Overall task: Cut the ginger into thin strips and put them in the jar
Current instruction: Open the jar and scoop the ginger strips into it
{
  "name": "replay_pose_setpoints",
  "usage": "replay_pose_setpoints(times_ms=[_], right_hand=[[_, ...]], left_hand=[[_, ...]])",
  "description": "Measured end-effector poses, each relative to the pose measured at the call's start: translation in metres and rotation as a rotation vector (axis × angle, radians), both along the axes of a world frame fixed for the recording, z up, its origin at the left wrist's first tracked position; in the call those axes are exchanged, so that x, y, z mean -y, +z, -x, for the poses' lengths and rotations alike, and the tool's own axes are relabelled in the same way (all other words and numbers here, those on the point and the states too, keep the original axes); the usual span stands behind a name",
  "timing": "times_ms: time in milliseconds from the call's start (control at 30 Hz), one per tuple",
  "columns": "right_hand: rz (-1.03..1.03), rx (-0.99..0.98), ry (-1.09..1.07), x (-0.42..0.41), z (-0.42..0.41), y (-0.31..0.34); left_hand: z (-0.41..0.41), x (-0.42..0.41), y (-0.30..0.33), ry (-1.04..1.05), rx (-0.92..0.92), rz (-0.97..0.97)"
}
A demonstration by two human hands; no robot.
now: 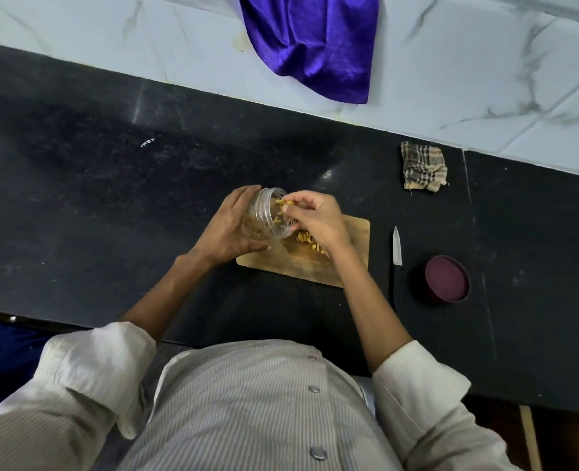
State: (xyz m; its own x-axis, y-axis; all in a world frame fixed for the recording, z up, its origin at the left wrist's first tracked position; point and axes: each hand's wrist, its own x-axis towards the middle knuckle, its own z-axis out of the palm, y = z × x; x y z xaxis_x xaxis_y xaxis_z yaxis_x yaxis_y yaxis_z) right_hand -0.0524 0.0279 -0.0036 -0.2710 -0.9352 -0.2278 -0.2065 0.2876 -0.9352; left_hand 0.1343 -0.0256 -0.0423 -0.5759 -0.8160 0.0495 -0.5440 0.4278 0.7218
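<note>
**Ginger strips going into tilted jar**

Clear plastic jar (270,214), ribbed at the neck, tilted with its mouth toward the right, held over the left end of the wooden cutting board (349,246). Left hand (228,229) wraps the jar's base. Right hand (318,219) pinches a few thin yellow ginger strips (283,203) at the mouth; more strips lie inside. 1 small pile of cut ginger (310,244) sits on the board under the right hand. Knife (396,253) and maroon lid (447,279) lie right of the board.

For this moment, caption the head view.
Left hand tilts the jar while right hand drops ginger strips in, above the cutting board.
</note>
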Motion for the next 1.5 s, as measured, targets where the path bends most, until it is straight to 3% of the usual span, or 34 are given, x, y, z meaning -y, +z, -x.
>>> replay_pose_setpoints(times_ms=[100, 267, 400, 567, 833, 1000, 1200, 1367, 1500], right_hand=[[0.012, -0.177, 0.094, 0.006, -0.007, 0.001], [-0.054, -0.137, -0.078, -0.006, 0.024, -0.004], [-0.164, -0.326, -0.123, -0.027, 0.056, -0.018], [-0.423, -0.461, 0.143, -0.042, 0.061, -0.04], [-0.246, -0.739, 0.153, -0.031, 0.03, -0.054], [-0.198, -0.809, 0.077, -0.033, 0.028, -0.059], [-0.217, -0.647, 0.003, -0.03, 0.036, -0.06], [-0.218, -0.144, -0.222, -0.033, 0.05, -0.05], [-0.135, 0.124, -0.307, -0.028, 0.047, -0.034]], left_hand=[[-0.001, 0.0, 0.0, 0.004, 0.002, -0.001], [-0.006, 0.002, 0.0, 0.022, 0.027, -0.008], [-0.008, 0.002, 0.0, 0.022, 0.028, -0.002], [-0.006, 0.002, -0.002, 0.024, 0.037, -0.017], [-0.005, 0.002, -0.001, 0.022, 0.033, -0.017], [-0.006, 0.003, 0.001, 0.028, 0.032, -0.013], [-0.008, 0.002, 0.003, 0.03, 0.028, -0.008], [-0.01, 0.002, 0.003, 0.033, 0.026, 0.003], [-0.009, 0.001, 0.003, 0.026, 0.022, -0.007]])
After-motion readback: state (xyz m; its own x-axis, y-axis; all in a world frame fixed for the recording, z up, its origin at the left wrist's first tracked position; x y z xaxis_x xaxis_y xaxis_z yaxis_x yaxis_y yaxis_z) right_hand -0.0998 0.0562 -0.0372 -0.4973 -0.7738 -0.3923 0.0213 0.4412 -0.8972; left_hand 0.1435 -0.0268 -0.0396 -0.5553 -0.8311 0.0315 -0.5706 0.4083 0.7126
